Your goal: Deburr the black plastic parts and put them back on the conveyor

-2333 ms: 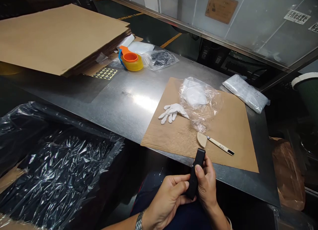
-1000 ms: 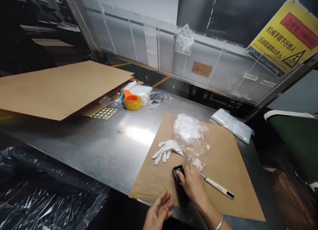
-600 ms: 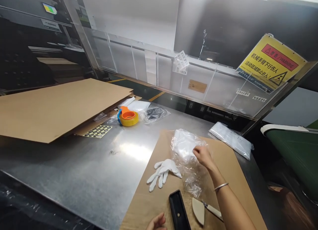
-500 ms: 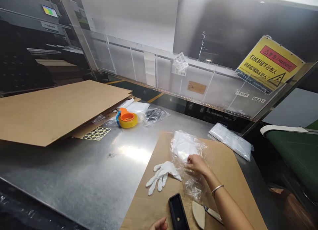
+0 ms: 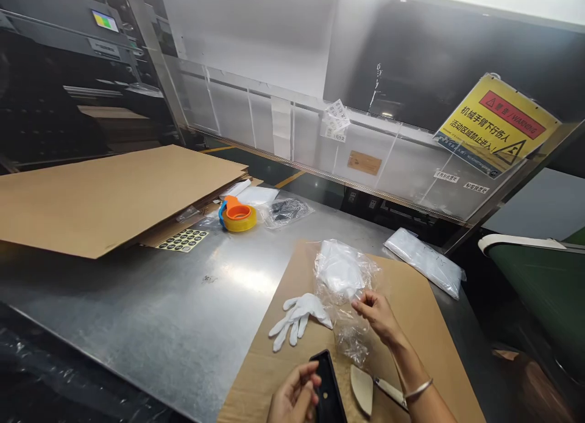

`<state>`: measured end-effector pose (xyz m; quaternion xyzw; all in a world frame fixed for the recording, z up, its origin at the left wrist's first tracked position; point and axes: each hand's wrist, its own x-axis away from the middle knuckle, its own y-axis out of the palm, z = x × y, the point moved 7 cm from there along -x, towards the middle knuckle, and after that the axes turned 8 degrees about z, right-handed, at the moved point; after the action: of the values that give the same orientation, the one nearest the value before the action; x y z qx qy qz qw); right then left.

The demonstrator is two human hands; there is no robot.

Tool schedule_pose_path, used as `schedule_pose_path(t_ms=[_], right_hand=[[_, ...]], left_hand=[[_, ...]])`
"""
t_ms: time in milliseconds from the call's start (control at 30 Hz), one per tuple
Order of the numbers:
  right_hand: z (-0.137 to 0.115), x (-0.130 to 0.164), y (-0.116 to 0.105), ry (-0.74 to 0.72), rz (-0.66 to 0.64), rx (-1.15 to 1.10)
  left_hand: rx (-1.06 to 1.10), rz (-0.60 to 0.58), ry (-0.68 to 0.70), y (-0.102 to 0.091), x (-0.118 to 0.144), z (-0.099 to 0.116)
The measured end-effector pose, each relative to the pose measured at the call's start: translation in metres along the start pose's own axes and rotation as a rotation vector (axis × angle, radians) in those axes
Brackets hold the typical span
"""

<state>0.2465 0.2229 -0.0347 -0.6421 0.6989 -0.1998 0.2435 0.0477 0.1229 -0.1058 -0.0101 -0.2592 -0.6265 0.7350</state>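
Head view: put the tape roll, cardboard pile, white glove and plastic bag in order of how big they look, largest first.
1. Cardboard pile
2. Plastic bag
3. White glove
4. Tape roll, which sits farther off than the glove, so true size is unsure.

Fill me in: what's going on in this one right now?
A person works bare-handed at a metal table. The right hand, its fingertips close together, is over the crumpled clear plastic bag; whether it grips any film can't be told. The left hand is at the long black tray, overlapping its edge in view, contact unclear. The bag, the tray, a white glove and a cream half-round piece lie on a cardboard sheet.
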Motion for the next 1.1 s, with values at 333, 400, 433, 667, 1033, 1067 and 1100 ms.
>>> schedule_pose_path(t_ms=[333,400,433,667,1033,1067,1100], right_hand=[[-0.062,0.085,0.032,-0.062,-0.078,-0.031],[-0.061,0.086,0.029,-0.069,-0.043,-0.011],[-0.061,0.087,0.029,-0.08,-0.021,0.011],[-0.096,0.108,0.052,-0.295,-0.032,0.199],[-0.004,0.164,0.06,0.055,0.109,0.475],[0.001,0.171,0.061,0.07,0.098,0.457],[0.003,0.178,0.06,0.075,0.08,0.427]], left_hand=[[-0.148,-0.091,0.172,0.027,0.012,0.036],[-0.22,-0.026,0.241,0.013,0.016,0.036],[-0.261,0.008,0.281,0.006,0.018,0.037],[-0.912,0.202,1.051,-0.003,0.054,0.072],[-1.196,0.271,1.022,-0.055,0.03,0.06],[-1.208,0.267,1.0,-0.057,0.031,0.056],[-1.215,0.264,0.979,-0.057,0.032,0.053]])
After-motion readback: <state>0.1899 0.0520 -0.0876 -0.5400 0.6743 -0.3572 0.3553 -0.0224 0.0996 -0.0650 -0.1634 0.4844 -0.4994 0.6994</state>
